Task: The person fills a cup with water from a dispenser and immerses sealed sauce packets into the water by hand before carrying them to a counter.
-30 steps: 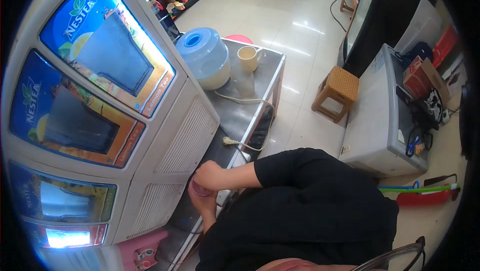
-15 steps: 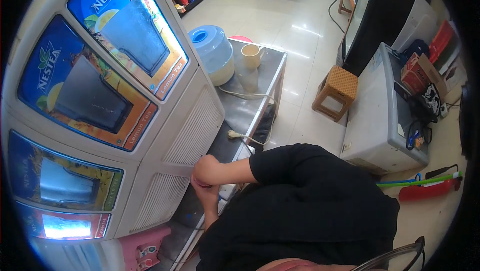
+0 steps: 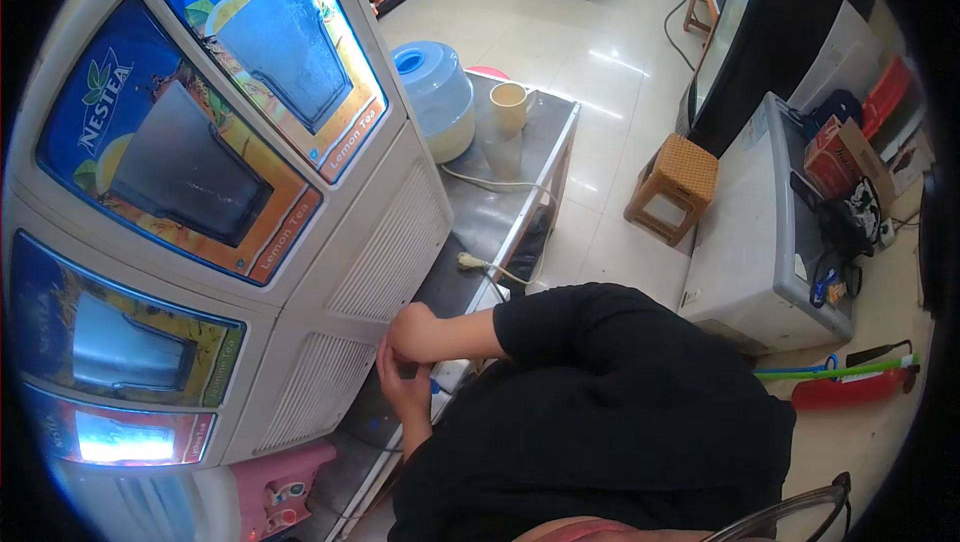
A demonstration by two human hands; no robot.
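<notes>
My right hand (image 3: pixel 411 331) is bent down and curled by the vented lower side of the white drink dispenser (image 3: pixel 345 292). Its back and wrist face me, and the fingertips are hidden beneath. Just below it, my left hand (image 3: pixel 402 387) curves up with thumb and fingers bent towards the right hand. Both hands look closed around something small that I cannot make out. They are above the dark metal tabletop (image 3: pixel 470 287), close to its front edge. A cream power plug (image 3: pixel 468 261) on a cable lies a little beyond the hands.
A blue-lidded water jug (image 3: pixel 440 102) and a beige mug (image 3: pixel 509 106) stand at the table's far end. On the floor is a woven stool (image 3: pixel 674 187). A grey chest freezer (image 3: pixel 735 252) holds assorted items, and a pink container (image 3: pixel 285 497) sits at lower left.
My left hand has shifted slightly, with a wider gap showing between its thumb and fingers. The right hand stays nearly in place. The view has tilted a little.
</notes>
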